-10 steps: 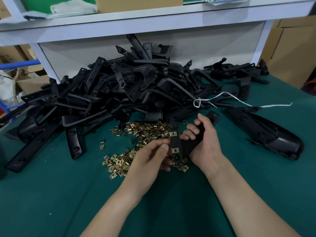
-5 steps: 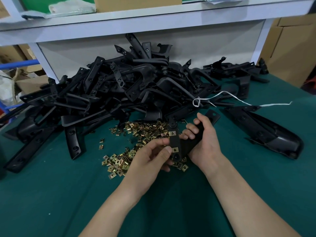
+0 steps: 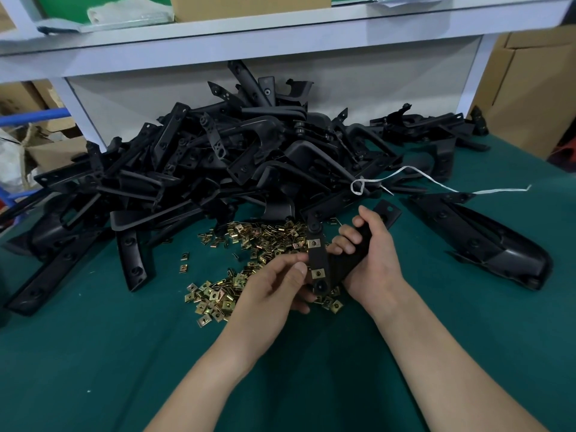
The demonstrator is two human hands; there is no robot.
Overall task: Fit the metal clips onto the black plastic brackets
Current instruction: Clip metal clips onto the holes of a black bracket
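Bracket (image 3: pixel 318 258) in hand, at the centre of my view: it is a long black strip running from 12 to 6 o'clock, lifted just above the green table (image 3: pixel 93 353). My right hand (image 3: pixel 371 260) is wrapped round its wider body from the 3 o'clock side, fingers curled over the top. My left hand (image 3: pixel 274 288) comes in from 9 o'clock, thumb against the strip's edge and fingers curled under its near end. I cannot tell whether a clip is hidden in that pinch. Two brass clips are already seated on the strip: the upper clip (image 3: pixel 314 243) and the lower clip (image 3: pixel 318 273). The hole at the 6 o'clock end looks bare, so I judge that one to be next. The loose clips (image 3: pixel 258 244) lie scattered at 10 to 11 o'clock of my hands, touching the foot of the heap of brackets (image 3: pixel 233 166) at 12 o'clock. From here, a clip pushed on at an angle could jam short of its hole or spring out of my fingertips into the scatter. The strip could also twist if my right hand's hold is too far from the push. The white string (image 3: pixel 436 185) at 1 o'clock could snag the far end when I set the piece aside.
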